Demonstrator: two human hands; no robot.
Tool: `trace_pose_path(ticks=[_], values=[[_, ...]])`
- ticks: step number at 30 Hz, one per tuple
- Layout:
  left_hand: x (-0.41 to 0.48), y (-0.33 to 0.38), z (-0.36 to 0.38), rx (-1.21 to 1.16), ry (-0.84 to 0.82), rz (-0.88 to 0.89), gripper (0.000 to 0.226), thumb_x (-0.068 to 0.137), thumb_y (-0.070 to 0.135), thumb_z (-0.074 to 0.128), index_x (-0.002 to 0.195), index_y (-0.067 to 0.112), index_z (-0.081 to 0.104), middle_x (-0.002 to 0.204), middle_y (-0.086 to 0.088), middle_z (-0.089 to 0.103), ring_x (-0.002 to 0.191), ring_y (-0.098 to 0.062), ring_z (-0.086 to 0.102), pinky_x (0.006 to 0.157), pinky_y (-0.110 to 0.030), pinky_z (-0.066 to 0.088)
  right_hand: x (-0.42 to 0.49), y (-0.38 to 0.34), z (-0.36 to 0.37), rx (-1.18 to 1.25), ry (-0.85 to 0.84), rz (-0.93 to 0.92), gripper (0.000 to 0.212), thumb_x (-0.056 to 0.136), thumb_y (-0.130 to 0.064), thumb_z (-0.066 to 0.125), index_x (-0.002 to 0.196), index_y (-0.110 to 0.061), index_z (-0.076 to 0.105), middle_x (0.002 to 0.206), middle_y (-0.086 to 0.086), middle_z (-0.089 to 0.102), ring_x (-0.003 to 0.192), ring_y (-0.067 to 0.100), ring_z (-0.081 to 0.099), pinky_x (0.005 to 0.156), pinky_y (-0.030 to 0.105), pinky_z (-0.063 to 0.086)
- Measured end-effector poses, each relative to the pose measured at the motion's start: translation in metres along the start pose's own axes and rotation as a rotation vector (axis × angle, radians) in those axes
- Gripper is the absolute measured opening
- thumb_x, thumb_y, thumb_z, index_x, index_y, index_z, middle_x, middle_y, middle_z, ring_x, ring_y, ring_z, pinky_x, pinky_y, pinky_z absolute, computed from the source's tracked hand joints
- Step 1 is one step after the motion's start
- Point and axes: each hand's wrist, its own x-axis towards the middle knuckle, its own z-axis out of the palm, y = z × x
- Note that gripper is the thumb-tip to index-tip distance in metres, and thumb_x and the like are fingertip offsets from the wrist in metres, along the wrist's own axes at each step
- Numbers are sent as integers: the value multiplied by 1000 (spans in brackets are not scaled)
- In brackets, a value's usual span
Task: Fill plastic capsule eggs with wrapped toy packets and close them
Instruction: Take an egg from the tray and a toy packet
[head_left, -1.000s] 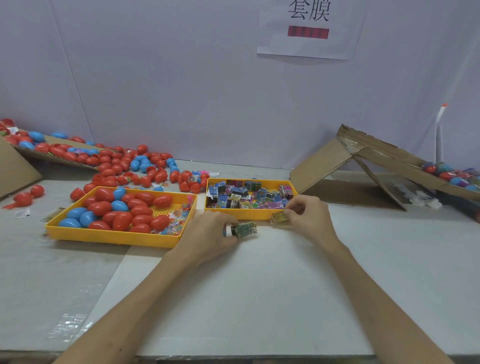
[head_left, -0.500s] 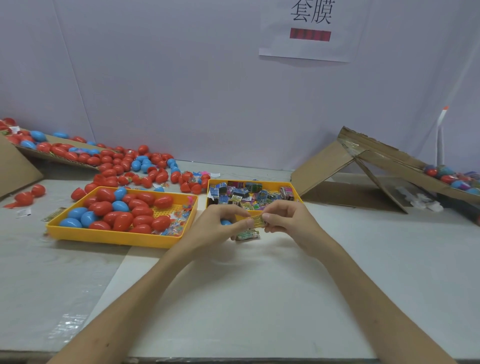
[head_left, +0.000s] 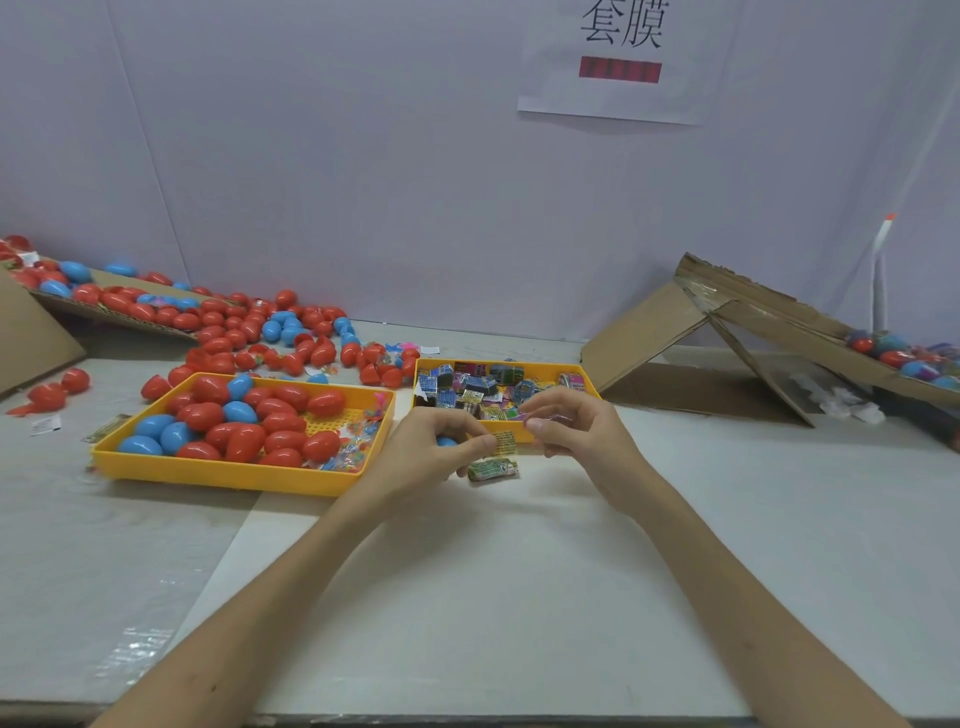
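Just before the yellow plastic packet tray (head_left: 535, 362), our left hand (head_left: 431, 454) cups a blue plastic egg half (head_left: 447, 442) and pinches a yellow-green wrapped packet (head_left: 503, 442). Our right hand (head_left: 576, 431) pinches its other end. We should fold it compact, then tuck.
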Motion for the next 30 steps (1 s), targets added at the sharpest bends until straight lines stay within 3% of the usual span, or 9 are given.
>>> trace_pose_path(ticks=[3, 6, 10, 13, 18, 21, 26, 30], values=[[0, 0, 1, 29, 0, 11, 10, 92, 30, 73, 88, 21, 75, 60, 15, 66, 57, 1, 58, 55, -13, 44, -1, 1, 1, -21, -9, -43, 10, 80, -23, 75, 88, -28, 77, 88, 3, 67, 66, 13, 58, 60, 22, 49], [0, 0, 2, 37, 5, 29, 9, 91, 29, 75, 86, 22, 75, 61, 19, 66, 58, 2, 59, 54, -12, 44, 0, 4, 3, -80, -43, -72, 13, 85, -12, 76, 91, -24, 77, 88, 10, 62, 67, 17, 54, 60, 24, 47], [0, 0, 1, -9, 26, 43, 13, 90, 29, 77, 86, 17, 76, 55, 14, 63, 52, 2, 56, 52, -11, 42, -1, 6, 5, -93, -95, -77, 13, 85, -6, 76, 90, -18, 74, 75, -5, 67, 59, 12, 56, 60, 24, 48], [0, 0, 1, -4, 26, 44, 13, 89, 29, 77, 86, 16, 75, 57, 14, 64, 54, 1, 57, 52, -12, 42, 0, 6, 5, -107, -110, -73, 15, 86, 0, 74, 86, -15, 72, 75, -5, 69, 60, 15, 62, 61, 25, 50], [-2, 1, 1, 41, 46, 60, 13, 87, 30, 79, 87, 18, 74, 60, 17, 66, 59, -1, 60, 57, -15, 45, 0, 7, 8, -92, -109, -16, 3, 93, -11, 70, 90, -11, 70, 79, 4, 72, 66, 24, 70, 63, 28, 53], [-4, 1, 4, 144, 78, 124, 11, 87, 30, 80, 88, 20, 75, 65, 9, 66, 62, -3, 57, 61, -20, 45, 0, 7, 8, -28, -122, 75, 9, 95, -22, 68, 94, -13, 70, 85, 9, 75, 70, 30, 74, 65, 29, 56], [-6, 3, 7, 202, 79, 234, 10, 85, 23, 81, 91, 18, 76, 69, -2, 66, 65, -10, 57, 63, -26, 45, -1, 9, 10, 29, -172, 61, 15, 87, -5, 76, 99, -10, 71, 90, 14, 77, 78, 28, 75, 69, 28, 58], [-4, 6, 5, 36, 44, 145, 15, 86, 28, 80, 97, 21, 74, 64, 1, 66, 60, -3, 55, 60, -18, 42, 1, 8, 7, 75, -103, 19, 23, 84, 3, 75, 93, -19, 74, 88, 12, 75, 76, 25, 72, 70, 28, 55]])
